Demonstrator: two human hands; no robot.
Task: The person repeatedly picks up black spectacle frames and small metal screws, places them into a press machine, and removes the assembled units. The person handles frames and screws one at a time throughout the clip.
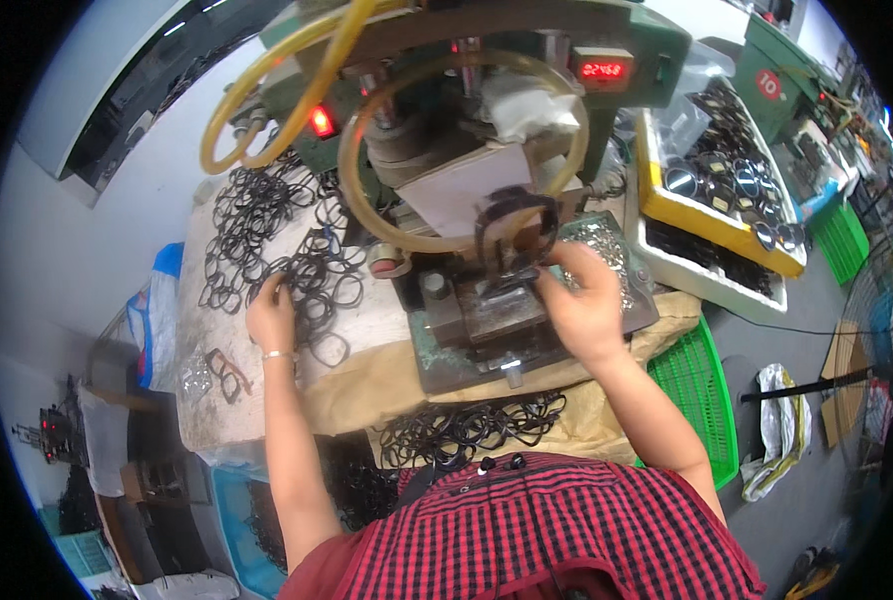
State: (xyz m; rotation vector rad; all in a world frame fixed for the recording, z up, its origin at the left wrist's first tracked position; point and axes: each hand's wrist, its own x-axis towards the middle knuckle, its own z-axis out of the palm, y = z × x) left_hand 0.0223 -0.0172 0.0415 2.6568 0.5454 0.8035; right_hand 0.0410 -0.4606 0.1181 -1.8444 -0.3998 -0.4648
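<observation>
At twelve o'clock, a dark frame (pixel 512 235) is pinched upright by the right hand (pixel 582 300) for seating on the press block (pixel 492 315); left hand (pixel 272 315) fingers are spread on loose frames (pixel 297 250)

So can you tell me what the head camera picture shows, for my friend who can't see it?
A person's right hand holds a black eyeglass frame on a green press machine. Their left hand reaches into a pile of black frames on the workbench, with a yellow tray of parts at right.
</observation>
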